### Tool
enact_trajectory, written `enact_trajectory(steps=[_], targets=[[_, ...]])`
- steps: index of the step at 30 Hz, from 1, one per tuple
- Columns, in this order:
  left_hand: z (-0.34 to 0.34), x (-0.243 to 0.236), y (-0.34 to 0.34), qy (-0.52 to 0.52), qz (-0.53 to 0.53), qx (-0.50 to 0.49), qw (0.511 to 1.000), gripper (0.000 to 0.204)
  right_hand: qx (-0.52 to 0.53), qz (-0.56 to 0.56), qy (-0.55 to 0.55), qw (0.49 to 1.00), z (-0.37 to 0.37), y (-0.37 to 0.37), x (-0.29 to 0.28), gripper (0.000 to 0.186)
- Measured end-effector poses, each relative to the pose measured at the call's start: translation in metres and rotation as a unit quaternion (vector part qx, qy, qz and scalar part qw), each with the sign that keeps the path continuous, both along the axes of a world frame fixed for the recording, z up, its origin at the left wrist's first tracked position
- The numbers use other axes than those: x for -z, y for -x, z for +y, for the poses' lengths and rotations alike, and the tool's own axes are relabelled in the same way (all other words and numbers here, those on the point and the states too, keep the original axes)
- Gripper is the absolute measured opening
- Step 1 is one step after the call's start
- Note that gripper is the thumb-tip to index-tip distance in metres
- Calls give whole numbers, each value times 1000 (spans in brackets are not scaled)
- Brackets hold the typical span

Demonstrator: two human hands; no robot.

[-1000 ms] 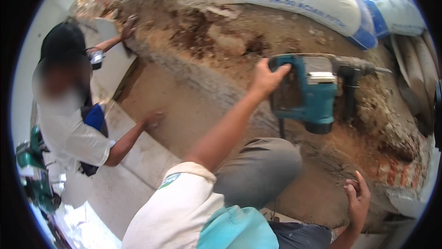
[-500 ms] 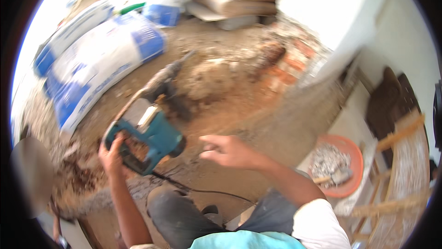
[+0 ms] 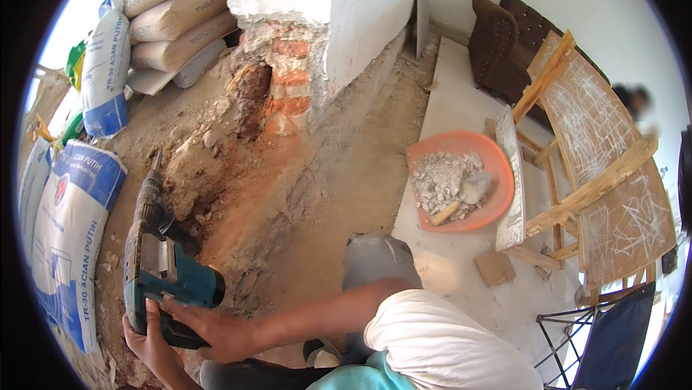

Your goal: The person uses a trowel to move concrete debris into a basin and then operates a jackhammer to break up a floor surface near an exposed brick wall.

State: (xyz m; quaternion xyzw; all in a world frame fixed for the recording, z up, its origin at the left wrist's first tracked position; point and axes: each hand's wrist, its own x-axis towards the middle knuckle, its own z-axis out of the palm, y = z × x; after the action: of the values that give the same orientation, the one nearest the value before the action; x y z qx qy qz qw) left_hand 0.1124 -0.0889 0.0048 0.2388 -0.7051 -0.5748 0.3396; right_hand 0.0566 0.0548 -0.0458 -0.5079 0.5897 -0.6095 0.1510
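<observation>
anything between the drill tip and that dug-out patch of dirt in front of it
Nothing visible. Both hands, left hand and right hand, grip the teal rotary hammer, and its bit points straight at the broken reddish ground. Only loose rubble lies there, beside the brick column base.

1. The left hand sits under the rear of the teal rotary hammer, so most of its grip is hidden.
2. The tool's bit tip is lost in the rubble.
3. The white-and-blue sack is cut off at the picture's dark rim.
4. The folding chair is cropped at the lower right.
5. A blurred figure stands behind the wooden frame.
</observation>
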Motion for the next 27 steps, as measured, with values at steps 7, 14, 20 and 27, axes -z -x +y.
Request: enact_trajectory(steps=[7,14,20,27], targets=[[47,-18,16,88,-55,-20,994,26,123,-66,144,980,-23,-16,15,100],[40,-19,31,56,-5,39,998,39,155,-247,45,955,3,8,-13,84],[-25,41,95,-167,-12,46,985,47,178,-217,72,957,22,25,-32,75],[7,87,131,-309,57,152,937,49,170,-257,-5,951,47,35,-35,79]])
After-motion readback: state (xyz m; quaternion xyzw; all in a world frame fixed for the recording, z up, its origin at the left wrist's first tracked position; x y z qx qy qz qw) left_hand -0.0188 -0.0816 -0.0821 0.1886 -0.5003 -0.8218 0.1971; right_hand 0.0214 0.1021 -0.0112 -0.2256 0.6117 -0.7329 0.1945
